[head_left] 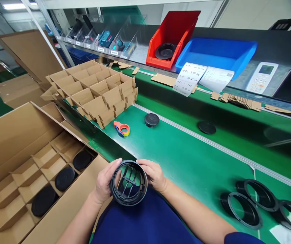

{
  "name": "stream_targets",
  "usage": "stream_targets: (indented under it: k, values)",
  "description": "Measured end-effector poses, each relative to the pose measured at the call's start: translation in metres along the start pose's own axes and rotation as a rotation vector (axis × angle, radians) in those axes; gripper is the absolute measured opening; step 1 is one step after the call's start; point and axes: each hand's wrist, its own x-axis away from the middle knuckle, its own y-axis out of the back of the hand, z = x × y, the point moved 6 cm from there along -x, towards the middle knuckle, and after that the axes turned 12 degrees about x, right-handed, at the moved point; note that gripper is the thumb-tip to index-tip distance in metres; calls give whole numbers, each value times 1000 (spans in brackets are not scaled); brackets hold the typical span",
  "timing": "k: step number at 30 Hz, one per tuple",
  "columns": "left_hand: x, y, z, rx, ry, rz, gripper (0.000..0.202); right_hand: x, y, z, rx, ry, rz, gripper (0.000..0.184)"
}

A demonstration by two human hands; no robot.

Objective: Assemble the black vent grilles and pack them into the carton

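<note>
Between my two hands is a round black air vent (129, 202) with thin slats across its opening, held in front of my body near the table's edge. My left hand (106, 179) wraps its left side, and my right hand (154, 174) grips the upper right side. Some fingertips are hidden behind the ring. Beyond it on the green table lie a tape dispenser (122, 129) with a red handle and a black round cap (152, 120). To the left, an open carton (94, 179) with cardboard dividers has black round parts (65, 178) in several cells along its near side.
Stacked cardboard dividers (92, 89) stand at the table's far left. Several black rings (244, 210) lie at the right. On the shelf are a red bin (158, 61), a blue bin (211, 54) and a white remote (262, 78). Printed labels (190, 78) hang off the shelf edge.
</note>
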Motion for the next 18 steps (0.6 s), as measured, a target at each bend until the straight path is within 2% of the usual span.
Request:
stream_targets:
  k: [6, 18]
  values:
    - [5, -2, 6, 5, 121, 22, 62, 4, -12, -5, -21, -80, 21, 18]
    - [11, -7, 14, -1, 269, 19, 50, 11, -24, -13, -92, -223, 99, 17]
